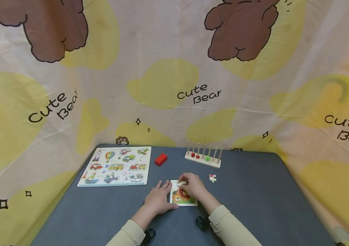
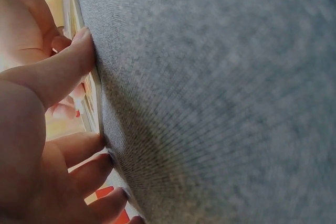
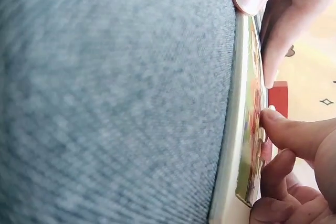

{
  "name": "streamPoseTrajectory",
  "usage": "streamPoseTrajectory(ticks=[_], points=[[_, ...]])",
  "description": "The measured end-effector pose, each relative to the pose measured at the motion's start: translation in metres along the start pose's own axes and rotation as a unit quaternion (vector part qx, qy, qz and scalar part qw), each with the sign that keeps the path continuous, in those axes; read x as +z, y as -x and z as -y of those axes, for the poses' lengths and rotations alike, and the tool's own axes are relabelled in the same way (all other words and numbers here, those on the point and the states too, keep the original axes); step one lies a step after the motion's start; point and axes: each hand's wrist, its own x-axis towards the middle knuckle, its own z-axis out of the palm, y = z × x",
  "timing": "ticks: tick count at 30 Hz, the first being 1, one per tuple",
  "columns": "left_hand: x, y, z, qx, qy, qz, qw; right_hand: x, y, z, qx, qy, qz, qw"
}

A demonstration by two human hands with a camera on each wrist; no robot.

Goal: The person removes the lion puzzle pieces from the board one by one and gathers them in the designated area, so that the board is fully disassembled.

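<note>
From the head view, a white-rimmed jigsaw tray point(image 1: 184, 205) lies flat on the table point(image 1: 254, 205), holding a lion picture point(image 1: 179, 197) in its lower part, with the right hand covering some of its top. Farther back, a vehicle puzzle board point(image 1: 107, 149) carries its planes, cars and boats, and a bead rack point(image 1: 199, 161) bears red beads point(image 1: 193, 155) and a green bead point(image 1: 208, 158) on its pegs; a red block point(image 1: 161, 159) sits between them. One loose jigsaw piece point(image 1: 212, 178) lies right of the tray. The left hand point(image 1: 157, 198) reaches along the tray's left side — fingers spread, thumb at the near edge. In the left wrist view, that thumb rests against the tray's edge. The right wrist view shows the right hand point(image 1: 194, 186) bent over the tray — its grip pinching a pinkish piece point(image 3: 266, 150).
</note>
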Motion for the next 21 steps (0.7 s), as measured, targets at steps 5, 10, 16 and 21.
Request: streamPoseTrajectory(ticks=[5, 10, 16, 21], points=[[0.001, 0.000, 0.001, 0.001, 0.001, -0.001, 1.0000, -0.004, 0.000, 0.000, 0.018, -0.040, -0.010, 0.9990], [0.001, 0.000, 0.000, 0.000, 0.002, -0.002, 1.0000, -0.005, 0.000, -0.002, 0.021, -0.052, -0.011, 0.9984], [0.001, 0.001, 0.000, -0.002, 0.002, -0.005, 1.0000, -0.009, 0.001, 0.000, 0.010, -0.066, -0.055, 0.9963], [0.002, 0.000, 0.000, -0.004, 0.001, -0.004, 1.0000, -0.018, 0.001, 0.000, 0.006, -0.076, -0.077, 0.9942]])
